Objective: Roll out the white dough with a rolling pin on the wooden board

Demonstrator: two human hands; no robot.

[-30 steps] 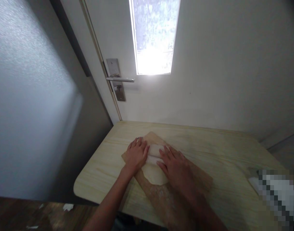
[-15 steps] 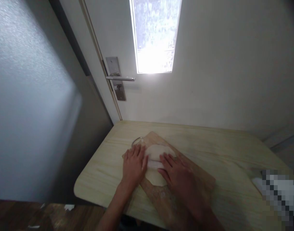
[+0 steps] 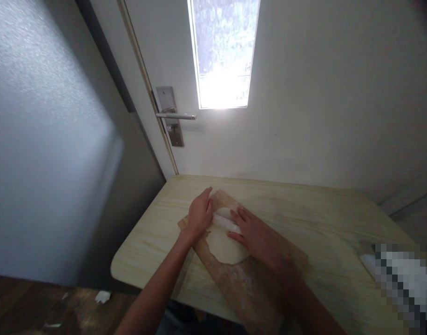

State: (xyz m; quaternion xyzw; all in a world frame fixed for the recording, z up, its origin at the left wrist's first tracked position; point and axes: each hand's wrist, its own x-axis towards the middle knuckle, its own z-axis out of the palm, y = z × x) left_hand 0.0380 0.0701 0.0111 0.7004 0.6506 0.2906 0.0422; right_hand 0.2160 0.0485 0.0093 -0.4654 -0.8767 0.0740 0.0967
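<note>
A pale, floury rolling pin (image 3: 227, 223) lies across a flat sheet of dough (image 3: 227, 247), its middle showing between my hands. The dough rests on a wooden cutting board (image 3: 230, 284), set at a slant. My left hand (image 3: 200, 211) is closed over the pin's left end, near the board's far left corner, its fingers partly hidden. My right hand (image 3: 257, 235) presses down over the right end, fingers reaching forward and thumb on the near side. Both ends of the pin are covered by my hands. Loose flour dusts the near part of the board.
The board sits on a light wood-grain table (image 3: 146, 242) with rounded corners. A white door (image 3: 286, 139) with a metal handle (image 3: 178, 116) stands right behind it. A grey panel (image 3: 52, 186) rises at the left. A blurred-out object (image 3: 405, 279) lies at the right. Paper scraps (image 3: 103, 296) litter the floor.
My hands and the rolling pin have moved away from me, toward the far edge of the dough. My left hand has turned onto its side, and the pin now lies more slanted.
</note>
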